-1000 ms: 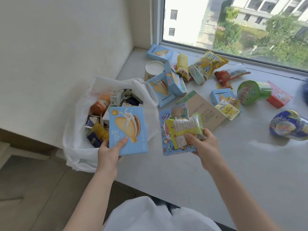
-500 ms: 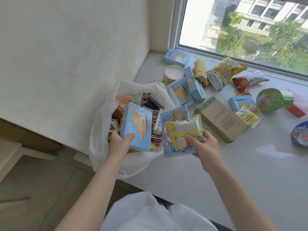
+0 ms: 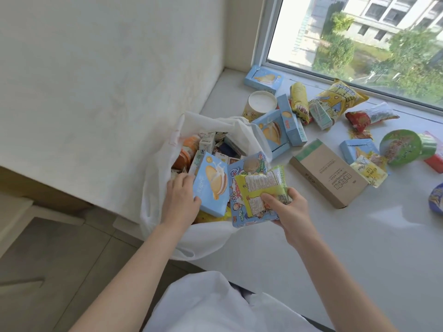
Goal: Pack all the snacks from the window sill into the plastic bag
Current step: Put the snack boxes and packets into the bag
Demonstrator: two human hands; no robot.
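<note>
left hand (image 3: 180, 200) gripping blue box (image 3: 212, 188) over plastic bag (image 3: 158, 188), right hand (image 3: 291, 209) holding packets (image 3: 259, 195)

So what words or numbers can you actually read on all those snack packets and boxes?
None can be read for certain.
Brown carton: printed lines, too blurred.
Green-yellow packet in the right hand: small print, unreadable.
Pale blue box in the left hand: white lettering, unreadable.

A white plastic bag (image 3: 167, 226) gapes open at the window sill's (image 3: 335, 248) left edge, crammed with snacks. More boxes, packets and cups lie scattered across the sill toward the window, among them a brown carton (image 3: 328, 173).
</note>
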